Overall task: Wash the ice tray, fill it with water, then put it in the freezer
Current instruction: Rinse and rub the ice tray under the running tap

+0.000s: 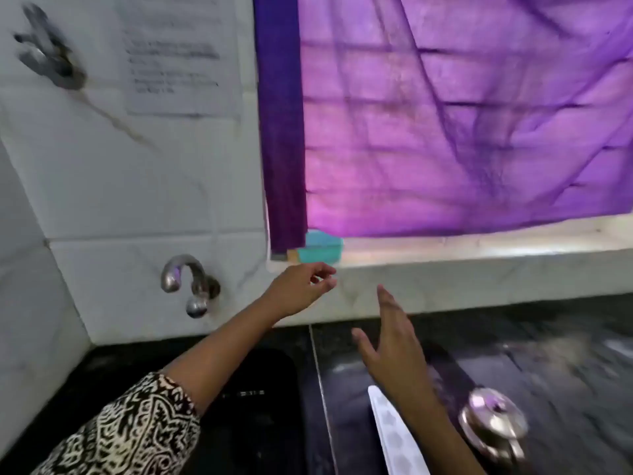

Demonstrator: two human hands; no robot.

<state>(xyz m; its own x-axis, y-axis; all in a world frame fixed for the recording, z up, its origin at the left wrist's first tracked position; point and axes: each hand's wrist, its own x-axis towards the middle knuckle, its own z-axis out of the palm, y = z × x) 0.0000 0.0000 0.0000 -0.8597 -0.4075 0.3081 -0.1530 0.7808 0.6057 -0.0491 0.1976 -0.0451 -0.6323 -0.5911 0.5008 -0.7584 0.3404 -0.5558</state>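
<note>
1. The ice tray lies on the dark counter at the bottom of the view, just right of the sink. It is white and narrow, and partly hidden under the right forearm.
2. Its long axis runs from the near edge of the counter up toward the back wall, leaning slightly left; the rounded far end points toward the window ledge.
3. The right hand hovers above the tray's far end with fingers spread wide and nothing in them. It is clearly the nearer hand, and the tray sits below and behind its fingertips, back toward the person.
4. The left hand reaches up toward the ledge, fingers loosely curled and apparently holding nothing, just below a blue sponge that rests there. It looks to be going for the sponge, so washing has probably not begun.
5. The tap sits on the wall left of both hands, above the sink — the tray would have to go left to reach it.
6. A steel lid rests just right of the tray, near enough to be knocked.
</note>
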